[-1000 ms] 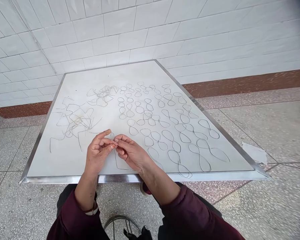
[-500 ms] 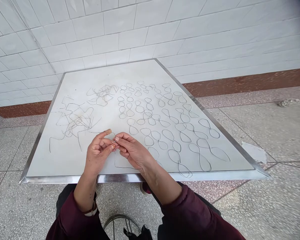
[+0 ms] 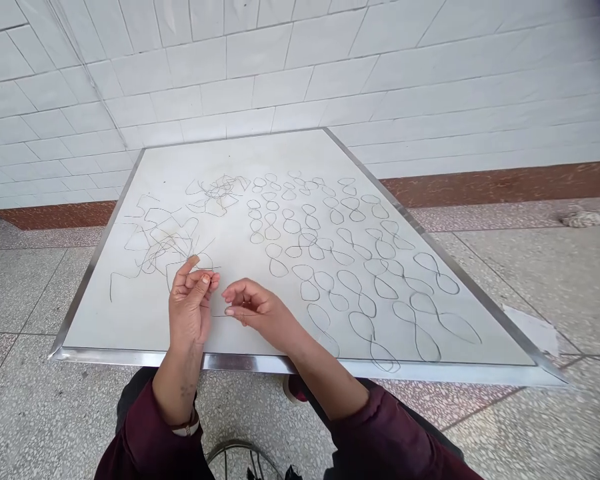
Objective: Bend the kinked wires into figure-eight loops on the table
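**Wire of thin dark metal [image 3: 219, 315] pinched between your two hands**

Head view: your left hand [image 3: 189, 308] is raised at the near edge of the white rectangular board with a bright metal rim [image 3: 130, 353]. Its palm is turned towards the other hand, and its thumb and forefinger are pressed together on the left end of the wire; the other fingers are loosely curled. Your right hand [image 3: 255, 312] sits just beside it, to the right. Its thumb and forefinger are closed on the wire's right end, and the remaining fingers are half folded beneath.

The wire lies in the gap between the two hands, low over the board's near edge. The stretch you can see runs nearly level, its long axis left to right. One end points at your left palm, the other at your right fingertips [image 3: 229, 311]. It is too fine to follow once it passes behind the fingers.

Beyond your left hand, well apart from the wire, a loose tangle of bent dark wires [image 3: 155, 243] lies on the board. A smaller knot of bent wires [image 3: 219, 193] lies further back. To the right of your right hand, rows of dark figure-eight wire loops [image 3: 360, 267] are spread flat over the board, the nearest just past your right wrist. A pale band [image 3: 187, 428] shows at your left wrist, above the maroon sleeve [image 3: 145, 453].
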`<action>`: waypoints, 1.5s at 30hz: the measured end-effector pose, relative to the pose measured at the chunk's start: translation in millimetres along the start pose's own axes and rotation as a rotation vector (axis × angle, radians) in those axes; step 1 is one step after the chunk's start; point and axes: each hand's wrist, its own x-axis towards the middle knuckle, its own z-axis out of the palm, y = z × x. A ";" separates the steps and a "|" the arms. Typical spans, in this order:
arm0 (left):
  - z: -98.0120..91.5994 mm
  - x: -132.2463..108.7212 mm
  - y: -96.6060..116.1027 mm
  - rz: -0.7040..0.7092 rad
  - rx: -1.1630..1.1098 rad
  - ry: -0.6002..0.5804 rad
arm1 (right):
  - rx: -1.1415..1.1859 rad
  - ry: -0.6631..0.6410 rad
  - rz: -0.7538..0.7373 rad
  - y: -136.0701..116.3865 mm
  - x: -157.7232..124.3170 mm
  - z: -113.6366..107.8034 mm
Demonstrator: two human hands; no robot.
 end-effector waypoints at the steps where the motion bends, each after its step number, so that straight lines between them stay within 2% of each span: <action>1: -0.7 0.2 0.9 0.001 -0.008 0.011 | 0.010 -0.016 -0.026 1.5 -1.2 2.6; 5: -3.3 0.0 3.2 0.000 -0.010 0.034 | 0.077 -0.002 -0.091 6.5 -4.6 11.7; 9: -5.3 -0.1 3.2 0.036 0.009 0.070 | 0.108 -0.066 -0.107 7.9 -6.7 17.3; 12: -6.4 0.0 2.4 0.033 0.000 0.060 | 0.139 -0.030 -0.135 7.3 -7.6 20.2; 15: -6.9 0.1 2.0 0.010 -0.011 0.032 | 0.224 0.032 -0.094 6.5 -7.7 22.0; 20: -4.9 0.4 2.1 -0.007 -0.050 -0.034 | 0.343 0.062 -0.004 1.3 -8.9 21.5; 25: -2.1 -0.5 2.2 -0.028 -0.017 -0.065 | 0.310 0.059 0.038 -3.8 -8.3 14.7; 27: -1.6 -1.2 2.6 -0.058 -0.003 -0.079 | 0.281 0.089 0.040 -3.4 -6.0 11.1; 31: -0.1 -2.9 3.5 -0.082 0.044 -0.115 | 0.294 0.256 -0.006 -1.5 -2.3 7.1; 34: 1.1 -3.7 3.9 -0.061 0.085 -0.126 | 0.089 0.314 -0.085 -1.3 -3.4 7.1; 41: -2.2 -3.9 3.1 -0.018 0.123 -0.172 | -0.527 0.232 -0.407 -4.4 -7.0 -0.2; 45: -2.9 -5.1 3.1 -0.002 0.179 -0.151 | -0.810 0.220 -0.458 -6.3 -6.4 -5.8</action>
